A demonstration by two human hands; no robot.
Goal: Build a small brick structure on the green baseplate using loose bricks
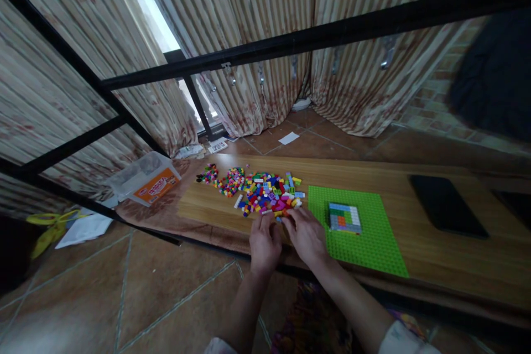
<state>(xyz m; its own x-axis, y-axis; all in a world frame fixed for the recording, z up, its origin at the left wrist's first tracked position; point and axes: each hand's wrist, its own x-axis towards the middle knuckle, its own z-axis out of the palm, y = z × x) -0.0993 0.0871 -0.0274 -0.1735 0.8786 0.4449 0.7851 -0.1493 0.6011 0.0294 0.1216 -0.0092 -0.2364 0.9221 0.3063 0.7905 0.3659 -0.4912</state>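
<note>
A heap of small coloured bricks lies spread on a low wooden board. My left hand and my right hand rest side by side at the heap's near edge, fingers curled down among the bricks. What the fingertips hold is too small to see. To the right of my right hand lies a green baseplate with a small square block of built-up bricks on it.
A clear plastic box with an orange label sits left of the board. A black tablet lies on the board's right. Black metal frame bars cross overhead, curtains hang behind, and papers lie on the tiled floor.
</note>
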